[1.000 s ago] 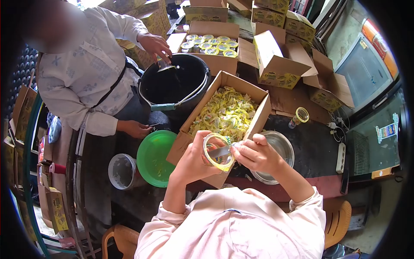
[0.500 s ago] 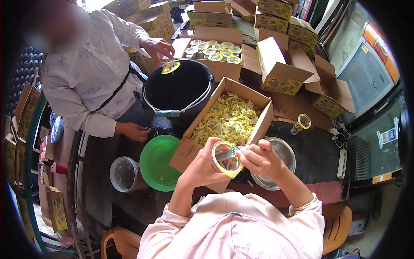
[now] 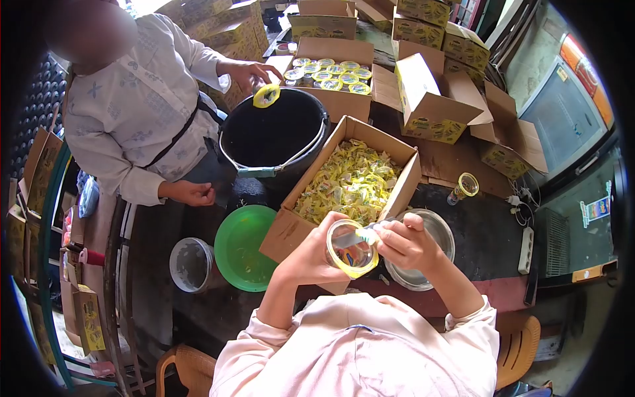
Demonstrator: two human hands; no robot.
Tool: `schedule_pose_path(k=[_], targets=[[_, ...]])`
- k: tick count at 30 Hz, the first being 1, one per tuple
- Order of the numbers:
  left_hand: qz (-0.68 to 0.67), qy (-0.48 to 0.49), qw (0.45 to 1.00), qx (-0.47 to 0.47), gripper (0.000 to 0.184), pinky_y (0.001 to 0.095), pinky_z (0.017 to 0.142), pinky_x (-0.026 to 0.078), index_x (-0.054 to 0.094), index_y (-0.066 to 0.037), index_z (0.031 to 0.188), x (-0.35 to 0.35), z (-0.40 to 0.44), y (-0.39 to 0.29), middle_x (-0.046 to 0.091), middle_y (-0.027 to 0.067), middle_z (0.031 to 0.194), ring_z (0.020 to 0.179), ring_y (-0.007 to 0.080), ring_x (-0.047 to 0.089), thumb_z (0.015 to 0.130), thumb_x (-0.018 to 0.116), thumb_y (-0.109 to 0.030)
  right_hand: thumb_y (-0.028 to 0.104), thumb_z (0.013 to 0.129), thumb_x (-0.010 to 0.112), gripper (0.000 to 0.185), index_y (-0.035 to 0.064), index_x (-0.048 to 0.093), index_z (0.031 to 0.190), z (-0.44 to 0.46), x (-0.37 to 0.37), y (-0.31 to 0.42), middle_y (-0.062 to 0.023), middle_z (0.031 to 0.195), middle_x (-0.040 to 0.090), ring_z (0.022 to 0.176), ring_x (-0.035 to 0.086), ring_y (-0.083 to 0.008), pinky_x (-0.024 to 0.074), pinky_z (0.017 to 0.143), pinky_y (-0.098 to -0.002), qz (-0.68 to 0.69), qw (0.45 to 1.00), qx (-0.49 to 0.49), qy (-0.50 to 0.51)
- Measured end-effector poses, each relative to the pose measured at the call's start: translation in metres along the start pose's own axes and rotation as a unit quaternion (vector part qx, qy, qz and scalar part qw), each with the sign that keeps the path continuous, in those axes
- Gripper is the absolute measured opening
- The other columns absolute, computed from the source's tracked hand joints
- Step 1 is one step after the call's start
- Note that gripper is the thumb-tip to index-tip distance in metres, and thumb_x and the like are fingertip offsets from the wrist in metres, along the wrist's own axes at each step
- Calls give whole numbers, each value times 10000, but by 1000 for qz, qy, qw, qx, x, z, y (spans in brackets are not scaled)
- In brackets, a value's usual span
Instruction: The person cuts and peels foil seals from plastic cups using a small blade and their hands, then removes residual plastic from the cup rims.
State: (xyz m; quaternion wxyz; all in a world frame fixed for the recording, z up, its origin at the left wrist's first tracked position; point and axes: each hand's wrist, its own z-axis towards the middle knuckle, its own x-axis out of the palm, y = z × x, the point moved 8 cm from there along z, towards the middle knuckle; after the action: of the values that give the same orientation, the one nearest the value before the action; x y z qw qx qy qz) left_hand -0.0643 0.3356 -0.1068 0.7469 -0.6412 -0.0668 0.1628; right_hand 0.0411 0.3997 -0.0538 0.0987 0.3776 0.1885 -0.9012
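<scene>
Fingers of my left hand (image 3: pixel 309 257) are wrapped round a clear plastic cup (image 3: pixel 358 270) with a yellow rim, its mouth tipped toward me. My right hand (image 3: pixel 409 246) grips a knife (image 3: pixel 346 240) whose flat grey blade lies across the cup's mouth. I cannot tell whether the blade touches the cup's inside. A small pale and green scrap (image 3: pixel 366 235) shows by the blade, near my right fingertips. Just beyond my hands is a carton (image 3: pixel 409 173) filled with yellow and clear film scraps (image 3: pixel 350 178). Under my right forearm a metal bowl (image 3: pixel 442 238) is partly hidden.
Across the table a co-worker's hand (image 3: pixel 250 74) holds a yellow-lidded cup (image 3: pixel 266 96) over a black bucket (image 3: pixel 311 149). A green basin (image 3: pixel 231 255), a grey pail (image 3: pixel 182 268), a single cup (image 3: pixel 466 186), a carton of lidded cups (image 3: pixel 331 99) and open cartons (image 3: pixel 433 126) stand around.
The knife blade and cup have shifted slightly in my hands. The co-worker's cup has tilted and moved a little right; their lower hand has drawn back to the left.
</scene>
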Motion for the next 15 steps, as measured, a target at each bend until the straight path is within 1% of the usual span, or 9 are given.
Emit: schedule_pose_path(k=[1, 4, 7, 10, 13, 15], targets=[[23, 12, 1000, 1, 731, 256, 771, 464, 375, -22, 1136, -1, 0, -4, 585, 90, 973, 860, 115, 571, 552, 804, -124, 143, 653, 643, 82, 119, 575, 691, 0, 1, -2, 16, 793, 590, 748, 585, -85, 327, 793, -283, 15, 1000, 13, 2], [-87, 26, 995, -30, 724, 256, 771, 462, 379, -16, 1131, 1, -2, 0, 581, 91, 983, 876, 120, 568, 555, 802, -134, 141, 661, 636, 68, 122, 581, 696, -1, -1, -1, 24, 788, 584, 746, 580, -78, 323, 793, -281, 12, 1000, 8, -3], [-134, 34, 990, -41, 735, 264, 795, 454, 375, -8, 1140, 1, -2, 4, 583, 84, 980, 878, 116, 562, 554, 798, -141, 138, 668, 631, 59, 123, 586, 703, 1, -3, -3, 32, 776, 577, 745, 575, -71, 318, 796, -278, 9, 1000, 14, 0], [-71, 41, 997, 0, 745, 260, 811, 443, 372, -3, 1152, 0, 2, 2, 582, 78, 978, 876, 101, 555, 554, 795, -143, 134, 670, 630, 58, 122, 589, 710, -1, -2, -5, 37, 769, 571, 744, 572, -68, 313, 802, -276, 3, 1000, 17, -8], [-33, 93, 995, 25, 757, 258, 823, 433, 370, 3, 1165, 4, 6, -3, 579, 82, 971, 875, 100, 545, 551, 788, -143, 133, 679, 629, 61, 120, 595, 727, 0, -1, -6, 37, 768, 576, 744, 575, -67, 317, 796, -273, 8, 1000, 9, -3], [-48, 105, 993, 24, 751, 258, 816, 434, 375, 6, 1160, 7, 7, -2, 579, 80, 967, 871, 106, 548, 547, 785, -141, 135, 684, 629, 62, 119, 597, 734, 1, -1, -4, 38, 764, 577, 744, 577, -65, 320, 787, -270, 3, 1000, -1, -6]])
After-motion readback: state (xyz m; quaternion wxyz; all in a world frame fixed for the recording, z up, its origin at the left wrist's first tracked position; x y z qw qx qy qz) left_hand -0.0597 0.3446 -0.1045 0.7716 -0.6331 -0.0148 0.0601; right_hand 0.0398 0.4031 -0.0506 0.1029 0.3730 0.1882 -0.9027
